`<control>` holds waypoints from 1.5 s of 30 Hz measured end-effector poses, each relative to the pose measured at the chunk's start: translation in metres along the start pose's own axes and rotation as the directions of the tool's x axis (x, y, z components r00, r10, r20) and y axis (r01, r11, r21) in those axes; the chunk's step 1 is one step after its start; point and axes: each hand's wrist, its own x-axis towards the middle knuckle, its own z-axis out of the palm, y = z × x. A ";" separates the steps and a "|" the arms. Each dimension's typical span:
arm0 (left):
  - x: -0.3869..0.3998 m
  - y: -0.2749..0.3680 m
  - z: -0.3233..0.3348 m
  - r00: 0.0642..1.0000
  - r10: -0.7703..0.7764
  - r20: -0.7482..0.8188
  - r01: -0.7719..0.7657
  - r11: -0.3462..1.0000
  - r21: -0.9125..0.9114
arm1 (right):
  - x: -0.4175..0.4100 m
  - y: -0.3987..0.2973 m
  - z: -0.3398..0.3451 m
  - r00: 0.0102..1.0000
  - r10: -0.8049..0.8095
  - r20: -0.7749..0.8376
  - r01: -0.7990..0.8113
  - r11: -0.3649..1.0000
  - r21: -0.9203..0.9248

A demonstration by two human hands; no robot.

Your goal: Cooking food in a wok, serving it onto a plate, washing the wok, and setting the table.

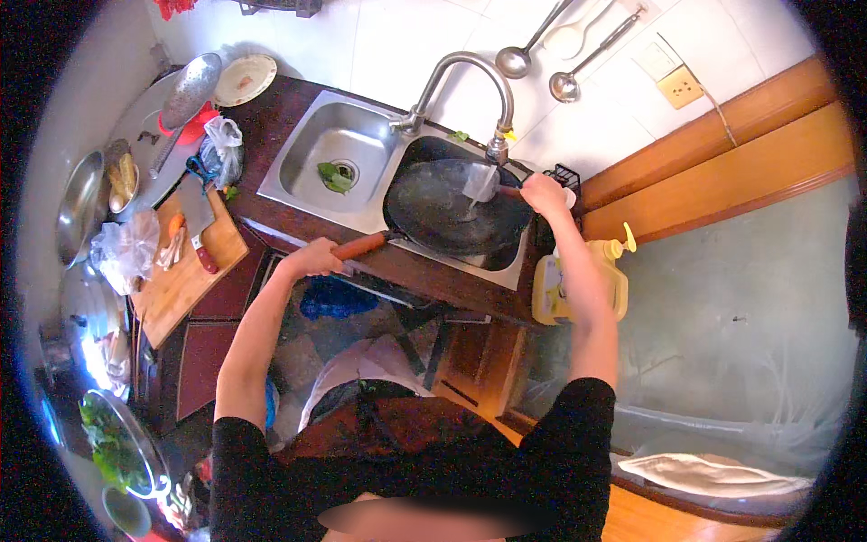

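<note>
A dark wok (454, 210) sits over the right basin of a steel double sink. My left hand (311, 259) is closed around its reddish-brown handle (362, 246). At the far right side of the wok, my right hand (545, 194) grips the brown handle of what looks like a spatula (481, 183). The pale blade is over the inside of the wok, right under the curved faucet (498, 146). Water seems to run from the faucet onto the blade and into the wok.
Green leaves (335, 177) lie by the drain of the left basin (298, 169). To the left, a cleaver (196, 210) rests on a wooden cutting board (196, 288). A yellow pump bottle (613, 281) stands beneath my right forearm. Ladles (515, 62) hang on the tiled wall.
</note>
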 end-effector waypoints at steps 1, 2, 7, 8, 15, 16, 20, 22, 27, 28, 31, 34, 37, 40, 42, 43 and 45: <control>0.002 -0.006 0.000 1.000 0.003 0.006 -0.003 1.000 -0.029 | 0.004 -0.004 0.007 0.996 -0.012 -0.090 0.015 0.999 0.029; 0.005 -0.011 0.002 1.000 -0.001 0.003 0.001 1.000 -0.030 | 0.009 -0.006 0.013 0.999 0.020 0.039 -0.023 0.995 0.093; 0.007 -0.006 0.006 0.998 0.006 -0.065 -0.006 1.000 0.004 | 0.018 -0.017 0.030 0.959 -0.085 0.271 -0.065 0.863 0.502; 0.007 -0.006 0.007 0.998 0.006 -0.060 -0.006 1.000 0.005 | 0.018 -0.015 0.031 0.946 -0.117 0.304 -0.092 0.799 0.594; -0.005 -0.002 0.005 0.959 0.174 -0.222 -0.102 0.947 0.303 | 0.009 -0.007 -0.067 0.879 0.008 0.476 -0.087 0.986 0.143; -0.005 0.009 0.003 0.963 0.189 -0.193 -0.112 0.930 0.350 | 0.013 0.010 -0.058 0.901 0.014 0.434 -0.106 0.977 0.188; -0.006 0.017 0.003 0.974 0.167 -0.151 -0.089 0.903 0.420 | 0.015 0.011 0.008 0.942 0.052 0.330 -0.201 0.877 0.435; -0.009 0.025 0.002 0.988 0.107 -0.109 -0.063 0.935 0.348 | 0.005 0.005 0.021 0.932 -0.088 0.351 -0.116 0.847 0.518; -0.028 0.049 0.000 0.997 -0.026 0.071 0.029 0.999 -0.045 | -0.008 0.018 0.002 0.877 -0.275 0.394 0.001 0.821 0.571; -0.024 0.051 -0.001 0.993 -0.002 0.115 0.009 0.998 -0.060 | -0.009 0.023 -0.008 0.847 -0.291 0.445 0.001 0.839 0.545; -0.018 0.062 0.005 0.941 -0.084 0.329 0.176 0.949 -0.262 | -0.015 0.035 -0.036 0.770 -0.318 0.553 -0.004 0.865 0.502; -0.004 0.053 0.032 0.873 -0.025 0.487 0.333 0.760 -0.557 | -0.025 0.036 -0.076 0.620 -0.253 0.743 -0.055 0.930 0.363; -0.010 0.059 0.052 0.807 0.083 0.584 0.405 0.643 -0.650 | -0.042 0.016 -0.114 0.577 -0.123 0.807 0.021 0.991 0.136; -0.016 0.071 0.061 0.807 0.059 0.587 0.390 0.693 -0.606 | -0.049 0.013 -0.120 0.554 -0.020 0.832 0.168 0.982 -0.088; -0.035 0.086 0.073 0.926 0.021 0.376 0.233 0.753 -0.615 | -0.060 0.010 -0.106 0.633 -0.074 0.771 0.162 0.986 -0.038; -0.041 0.090 0.080 0.928 0.018 0.371 0.230 0.756 -0.613 | -0.063 0.007 -0.096 0.705 -0.128 0.698 0.165 0.986 0.014; -0.051 0.099 0.092 0.959 -0.027 0.284 0.206 0.752 -0.626 | -0.055 0.008 -0.053 0.797 -0.172 0.579 0.238 0.971 -0.038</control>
